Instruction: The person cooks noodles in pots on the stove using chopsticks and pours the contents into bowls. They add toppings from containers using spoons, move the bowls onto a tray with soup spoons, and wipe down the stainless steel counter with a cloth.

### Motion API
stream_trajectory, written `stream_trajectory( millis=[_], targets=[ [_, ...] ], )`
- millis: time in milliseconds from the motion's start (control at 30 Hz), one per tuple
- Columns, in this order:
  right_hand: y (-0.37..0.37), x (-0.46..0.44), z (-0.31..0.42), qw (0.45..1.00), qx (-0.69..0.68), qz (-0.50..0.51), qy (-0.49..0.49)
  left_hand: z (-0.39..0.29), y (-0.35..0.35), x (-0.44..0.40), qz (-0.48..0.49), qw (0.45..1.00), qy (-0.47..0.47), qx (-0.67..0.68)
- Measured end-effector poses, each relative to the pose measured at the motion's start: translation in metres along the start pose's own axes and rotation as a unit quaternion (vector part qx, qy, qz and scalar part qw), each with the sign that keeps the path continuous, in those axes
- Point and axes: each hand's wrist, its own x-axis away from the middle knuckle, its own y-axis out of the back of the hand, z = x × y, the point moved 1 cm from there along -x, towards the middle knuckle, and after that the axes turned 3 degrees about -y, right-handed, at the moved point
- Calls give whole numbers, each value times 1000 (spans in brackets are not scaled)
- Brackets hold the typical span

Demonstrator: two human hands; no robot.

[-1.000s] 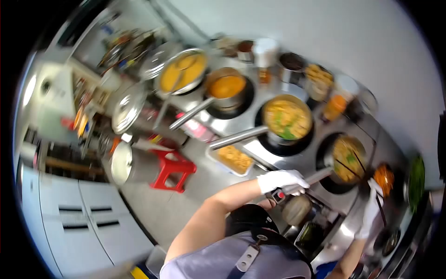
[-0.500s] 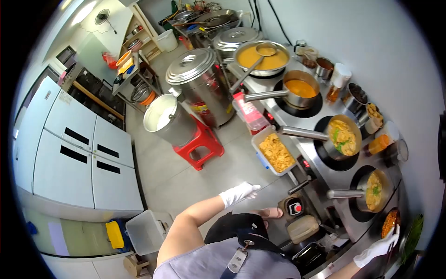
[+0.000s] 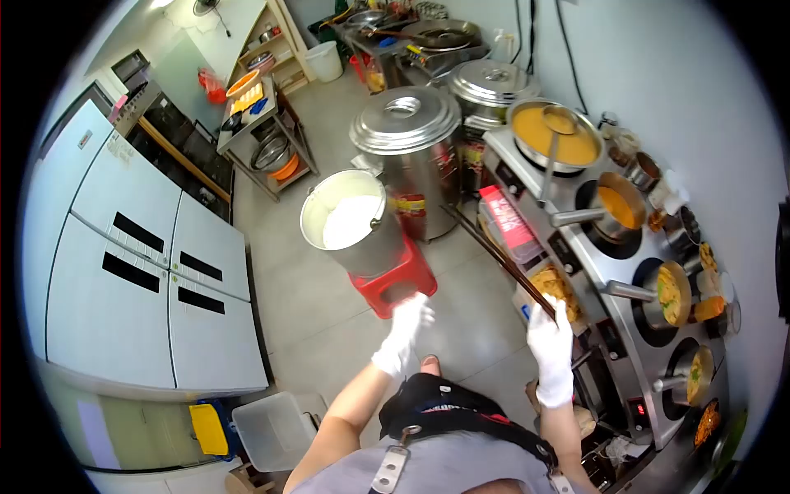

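My right hand (image 3: 550, 342), in a white glove, is closed round a pair of long dark chopsticks (image 3: 498, 251). Their far ends point up and left, towards the large lidded steel pot (image 3: 405, 123). Beneath and beside this hand is a plastic tub of yellow food (image 3: 555, 284), partly hidden by the hand and chopsticks. My left hand (image 3: 406, 329), also gloved, holds nothing; its fingers are partly extended and somewhat blurred. It is in front of a red stool (image 3: 403, 284), which carries a metal bucket (image 3: 346, 218) with white contents.
Along the right wall runs a steel counter (image 3: 592, 255) of burners. On it stand a wide pan of yellow liquid (image 3: 559, 136), a saucepan of orange liquid (image 3: 621, 206) and two food-filled saucepans (image 3: 671, 296). White cabinets (image 3: 123, 272) line the left; a clear bin (image 3: 276, 432) is at lower left.
My right hand has come from the pan at the lower right to above the tub, with the chopsticks. My left hand has moved towards the red stool. The view has turned right.
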Motion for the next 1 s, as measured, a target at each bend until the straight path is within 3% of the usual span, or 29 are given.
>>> stream_trajectory(
  millis=[33,100,133,167,200,233,300,367,400,467,533,633,700,833,900,1000],
  targets=[
    [6,-34,-22,999,30,-34,22,-9,40,-36,-88,996,-3,25],
    [3,-88,-55,991,102,-66,57,-4,132,-118,-168,979,-93,67],
    [11,-121,-59,992,113,-25,48,-25,159,-134,-247,962,-116,-15],
    [17,-152,-56,991,125,15,39,-4,208,-187,-290,946,-132,-66],
    [11,-180,-59,987,132,-33,86,-17,227,-201,-311,941,-110,-76],
    [5,-200,-62,981,162,-18,104,-42,229,-198,-328,941,-62,-56],
    [-31,-214,-95,937,297,-34,178,-41,258,-236,-302,952,-16,-56],
    [-35,-242,-117,823,503,37,262,-12,282,-287,-311,947,-1,-82],
    [-33,-257,-133,822,506,38,258,-25,282,-289,-315,942,12,-114],
    [-28,-293,-165,733,641,58,220,-41,264,-282,-322,946,22,-39],
    [-6,-343,-192,707,685,54,170,-36,266,-300,-311,950,12,19],
    [26,-423,-229,650,753,-13,99,-39,271,-301,-291,957,-4,8],
    [42,-466,-256,695,716,-60,43,-34,286,-307,-320,947,9,-11],
    [66,-532,-302,680,723,-119,4,-52,327,-305,-359,932,45,-8],
    [81,-552,-316,702,707,-73,-42,-44,371,-311,-343,939,4,-38],
    [88,-566,-347,668,743,-36,-27,-66,412,-308,-289,951,33,-103]
  ],
)
